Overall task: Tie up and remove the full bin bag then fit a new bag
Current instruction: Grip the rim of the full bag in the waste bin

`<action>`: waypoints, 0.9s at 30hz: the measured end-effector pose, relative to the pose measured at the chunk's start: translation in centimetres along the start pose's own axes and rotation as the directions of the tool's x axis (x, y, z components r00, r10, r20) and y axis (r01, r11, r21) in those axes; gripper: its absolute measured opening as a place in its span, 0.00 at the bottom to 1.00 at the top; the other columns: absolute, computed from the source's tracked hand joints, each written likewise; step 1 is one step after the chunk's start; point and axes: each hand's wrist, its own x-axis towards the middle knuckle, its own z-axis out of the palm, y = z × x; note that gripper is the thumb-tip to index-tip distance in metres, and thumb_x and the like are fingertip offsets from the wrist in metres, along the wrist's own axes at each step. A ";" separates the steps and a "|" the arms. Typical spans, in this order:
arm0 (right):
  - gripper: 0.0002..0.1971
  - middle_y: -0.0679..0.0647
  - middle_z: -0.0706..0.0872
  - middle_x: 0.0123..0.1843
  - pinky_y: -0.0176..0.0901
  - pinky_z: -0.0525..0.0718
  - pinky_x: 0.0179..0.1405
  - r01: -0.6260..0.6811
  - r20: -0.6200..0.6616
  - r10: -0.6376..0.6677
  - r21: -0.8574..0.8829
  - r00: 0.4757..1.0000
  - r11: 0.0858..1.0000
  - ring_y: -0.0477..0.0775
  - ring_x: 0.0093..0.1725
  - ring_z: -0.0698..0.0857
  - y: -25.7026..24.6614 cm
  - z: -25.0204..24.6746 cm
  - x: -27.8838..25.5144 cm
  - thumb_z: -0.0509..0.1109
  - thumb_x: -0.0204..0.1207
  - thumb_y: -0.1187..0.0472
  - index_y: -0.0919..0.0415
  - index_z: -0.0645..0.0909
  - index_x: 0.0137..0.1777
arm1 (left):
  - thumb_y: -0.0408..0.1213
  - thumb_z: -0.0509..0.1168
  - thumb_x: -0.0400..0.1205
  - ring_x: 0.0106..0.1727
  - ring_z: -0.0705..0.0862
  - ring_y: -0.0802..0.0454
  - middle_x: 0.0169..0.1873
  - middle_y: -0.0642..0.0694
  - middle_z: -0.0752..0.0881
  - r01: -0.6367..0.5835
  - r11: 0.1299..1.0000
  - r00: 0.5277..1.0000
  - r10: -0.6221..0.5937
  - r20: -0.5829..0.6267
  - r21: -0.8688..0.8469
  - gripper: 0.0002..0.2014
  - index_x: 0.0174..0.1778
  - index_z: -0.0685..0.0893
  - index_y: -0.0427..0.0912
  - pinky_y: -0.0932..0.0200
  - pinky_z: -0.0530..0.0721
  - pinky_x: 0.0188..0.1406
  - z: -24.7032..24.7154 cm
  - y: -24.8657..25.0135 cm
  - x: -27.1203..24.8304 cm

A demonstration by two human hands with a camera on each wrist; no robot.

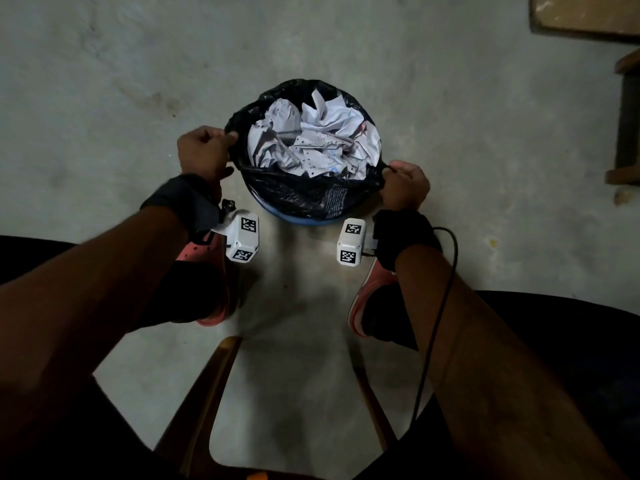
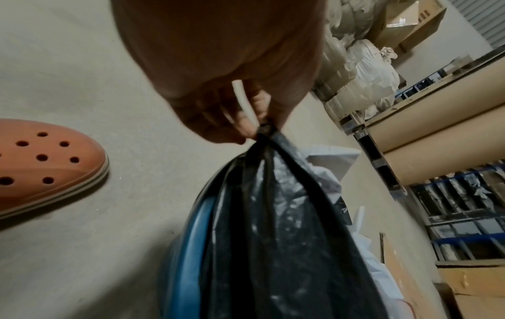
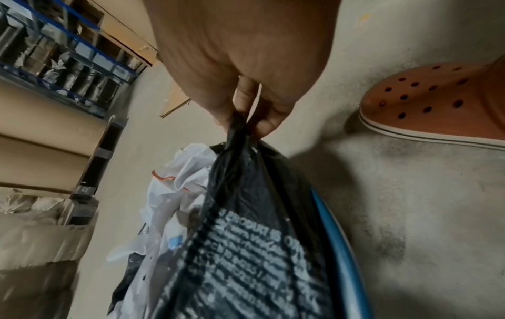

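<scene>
Head cam shows it's barely started: black bin bag [image 1: 304,192] sits in the blue bin [image 1: 301,218], mouth wide open, crumpled paper [image 1: 311,133] heaped between the hands. Left hand [image 1: 204,150] pinches a gathered bit of the bag's edge, right hand [image 1: 408,183] pinches the opposite edge. I'd say tying, lifting out and fitting bag number 2 are all left.

Dim overall, brightest on pale concrete floor [image 1: 450,150]; heavy corner vignetting, soft shadows, wrist views motion-blurred, wide-angle edge stretch.
</scene>
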 end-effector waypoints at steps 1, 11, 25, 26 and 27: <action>0.11 0.66 0.94 0.47 0.39 0.90 0.45 0.024 -0.007 -0.024 -0.005 1.000 1.000 0.53 0.40 0.89 -0.4 -0.2 -0.5 0.76 0.68 0.76 0.68 0.92 0.50 | 0.34 0.73 0.77 0.29 0.80 0.53 0.28 0.48 0.82 -0.044 0.999 0.999 0.044 0.029 -0.017 0.13 0.29 0.80 0.49 0.60 0.77 0.31 0.1 0.0 -0.2; 0.17 0.53 0.84 0.39 0.34 0.81 0.33 -0.089 0.239 0.106 -0.078 0.965 0.993 0.49 0.41 0.83 -2.4 -0.3 2.0 0.67 0.81 0.71 0.74 0.83 0.68 | 0.54 0.74 0.69 0.41 0.89 0.41 0.39 0.41 0.87 -0.003 0.978 1.000 0.003 0.000 0.208 0.17 0.38 0.86 0.42 0.42 0.92 0.36 0.3 1.0 2.8; 0.06 0.39 0.90 0.33 0.24 0.81 0.39 0.104 0.244 -0.142 0.160 0.959 0.982 0.27 0.30 0.84 -2.7 2.1 4.8 0.71 0.80 0.72 0.69 0.90 0.49 | 0.37 0.78 0.75 0.37 0.89 0.50 0.33 0.47 0.92 -0.396 0.916 0.907 0.380 0.182 0.061 0.07 0.33 0.91 0.51 0.54 0.89 0.42 1.2 1.7 5.0; 0.06 0.39 0.90 0.30 0.27 0.83 0.41 0.105 0.235 -0.155 0.214 0.960 0.971 0.31 0.31 0.85 -3.1 2.3 4.7 0.72 0.78 0.74 0.66 0.90 0.44 | 0.35 0.77 0.77 0.36 0.89 0.51 0.32 0.50 0.92 -0.407 0.914 0.896 0.399 0.196 -0.001 0.08 0.34 0.91 0.51 0.55 0.89 0.42 1.3 1.7 4.8; 0.08 0.40 0.90 0.30 0.33 0.85 0.44 0.111 0.244 -0.171 0.241 0.955 0.964 0.37 0.34 0.87 -3.6 2.5 4.5 0.73 0.76 0.73 0.62 0.90 0.41 | 0.33 0.76 0.78 0.36 0.88 0.53 0.31 0.52 0.91 -0.399 0.916 0.894 0.400 0.200 -0.047 0.08 0.35 0.90 0.49 0.56 0.88 0.43 1.4 1.8 4.7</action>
